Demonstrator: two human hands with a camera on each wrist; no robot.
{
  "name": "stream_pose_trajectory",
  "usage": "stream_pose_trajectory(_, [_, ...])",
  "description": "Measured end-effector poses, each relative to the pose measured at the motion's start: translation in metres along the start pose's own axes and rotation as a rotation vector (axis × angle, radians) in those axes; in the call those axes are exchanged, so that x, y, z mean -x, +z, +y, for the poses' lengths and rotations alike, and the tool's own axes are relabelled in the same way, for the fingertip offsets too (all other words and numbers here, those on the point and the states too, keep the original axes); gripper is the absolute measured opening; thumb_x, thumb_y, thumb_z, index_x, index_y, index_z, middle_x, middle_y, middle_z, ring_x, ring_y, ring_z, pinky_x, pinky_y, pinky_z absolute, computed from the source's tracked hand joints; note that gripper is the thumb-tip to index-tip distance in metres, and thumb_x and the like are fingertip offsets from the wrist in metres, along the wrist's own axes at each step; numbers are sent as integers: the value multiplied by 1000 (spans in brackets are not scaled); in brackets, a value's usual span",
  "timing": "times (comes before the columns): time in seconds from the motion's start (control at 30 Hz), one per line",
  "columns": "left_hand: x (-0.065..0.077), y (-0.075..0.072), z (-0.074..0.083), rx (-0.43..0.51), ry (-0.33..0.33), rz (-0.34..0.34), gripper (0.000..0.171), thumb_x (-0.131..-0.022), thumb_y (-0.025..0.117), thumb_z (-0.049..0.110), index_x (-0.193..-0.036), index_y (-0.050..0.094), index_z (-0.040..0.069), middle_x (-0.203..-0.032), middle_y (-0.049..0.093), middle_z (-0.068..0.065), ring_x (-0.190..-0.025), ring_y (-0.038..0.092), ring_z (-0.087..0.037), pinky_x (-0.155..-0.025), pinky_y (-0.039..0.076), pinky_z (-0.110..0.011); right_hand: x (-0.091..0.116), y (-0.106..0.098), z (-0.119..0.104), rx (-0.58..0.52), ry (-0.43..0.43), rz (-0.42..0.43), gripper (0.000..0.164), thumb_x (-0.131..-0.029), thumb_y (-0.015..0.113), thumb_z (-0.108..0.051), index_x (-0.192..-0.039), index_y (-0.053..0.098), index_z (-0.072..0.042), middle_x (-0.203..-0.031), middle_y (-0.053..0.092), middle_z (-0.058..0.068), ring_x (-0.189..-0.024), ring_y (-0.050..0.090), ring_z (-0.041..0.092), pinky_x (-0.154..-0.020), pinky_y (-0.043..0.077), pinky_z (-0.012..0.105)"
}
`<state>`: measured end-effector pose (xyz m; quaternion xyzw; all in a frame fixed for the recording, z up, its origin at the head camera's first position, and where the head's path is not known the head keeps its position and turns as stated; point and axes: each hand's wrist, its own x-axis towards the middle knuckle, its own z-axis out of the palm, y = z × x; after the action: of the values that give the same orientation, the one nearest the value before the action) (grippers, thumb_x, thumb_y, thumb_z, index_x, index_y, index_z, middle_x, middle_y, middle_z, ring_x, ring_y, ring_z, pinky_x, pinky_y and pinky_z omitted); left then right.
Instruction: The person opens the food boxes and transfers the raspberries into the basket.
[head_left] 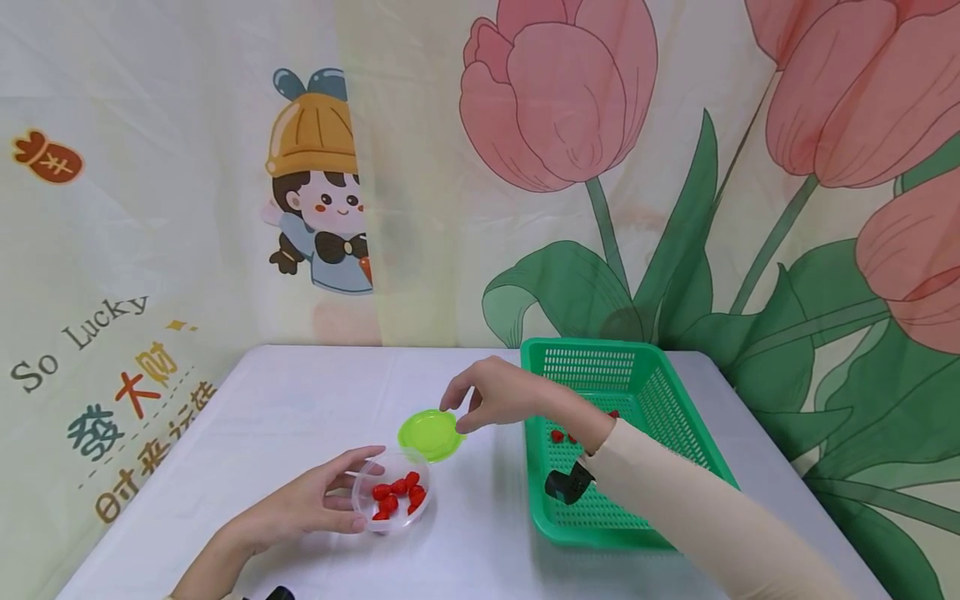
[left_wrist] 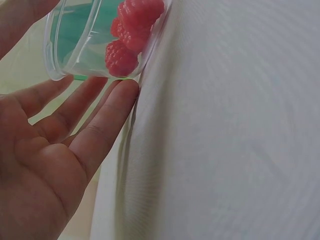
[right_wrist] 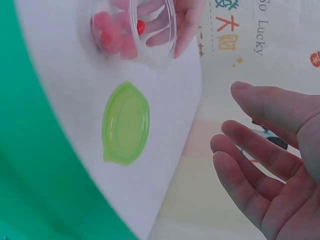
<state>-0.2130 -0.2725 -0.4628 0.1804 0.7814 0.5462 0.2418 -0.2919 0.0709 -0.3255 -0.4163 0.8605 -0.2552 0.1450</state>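
A clear plastic cup (head_left: 402,518) stands on the table with several red raspberries (head_left: 388,503) inside. My left hand (head_left: 307,496) holds its left side, thumb on the near side and fingers around the far side. In the left wrist view, fingertips lie against the cup wall (left_wrist: 87,57), by the raspberries (left_wrist: 121,59). A bright green lid (head_left: 430,435) lies flat just behind the cup. Above the lid's right edge hovers my right hand (head_left: 498,392), its thumb and fingers apart with nothing between them. The lid (right_wrist: 126,125) shows whole and untouched in the right wrist view.
A green slotted basket (head_left: 542,508) stands at the right, under my right forearm. A few raspberries (head_left: 557,436) lie in it, partly hidden by the arm. White cloth (head_left: 322,383) covers the table, and a printed curtain (head_left: 420,208) hangs behind.
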Motion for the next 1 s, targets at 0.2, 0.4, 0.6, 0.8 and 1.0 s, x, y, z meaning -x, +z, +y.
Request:
stream_pose_trajectory(0.2, [-1, 1, 1, 0, -10, 4, 91, -94, 81, 21, -168, 28, 17, -157, 46, -22, -136, 57, -41, -100, 59, -36, -16, 13, -9, -15, 3, -30, 28, -93, 84, -14, -121, 79, -14, -111, 76, -3, -86, 70, 9, -75, 59, 21])
stream_pose_trajectory(0.4, [-2, 0, -1, 6, -29, 5, 90, -95, 81, 23, -168, 28, 19, -157, 46, -21, -135, 57, -39, -100, 60, -41, -29, 28, -14, -28, -5, -48, 27, -92, 85, -15, -119, 80, -14, -111, 77, -2, -87, 69, 6, -75, 58, 19])
stream_pose_trajectory(0.6, [0, -1, -5, 22, 1, -5, 88, -95, 80, 20, -167, 29, 20, -157, 46, -21, -136, 57, -39, -99, 60, -35, -40, 44, -15, -31, -24, -73, 27, -93, 84, -15, -119, 80, -14, -109, 78, -3, -88, 68, 3, -76, 57, 17])
stream_pose_trajectory(0.8, [2, -1, -5, 25, 17, -14, 86, -97, 79, 18, -167, 30, 22, -158, 45, -21, -136, 58, -38, -99, 59, -31, -46, 58, -17, -31, -25, -103, 29, -93, 83, -14, -121, 79, -11, -112, 79, 1, -92, 67, 4, -75, 57, 16])
stream_pose_trajectory(1.0, [3, 0, -4, 50, 39, -24, 85, -97, 77, 15, -167, 29, 20, -158, 44, -24, -134, 61, -37, -98, 59, -32, -49, 69, -19, -30, -32, -138, 30, -93, 83, -13, -123, 79, -11, -113, 78, 1, -94, 66, 4, -75, 57, 15])
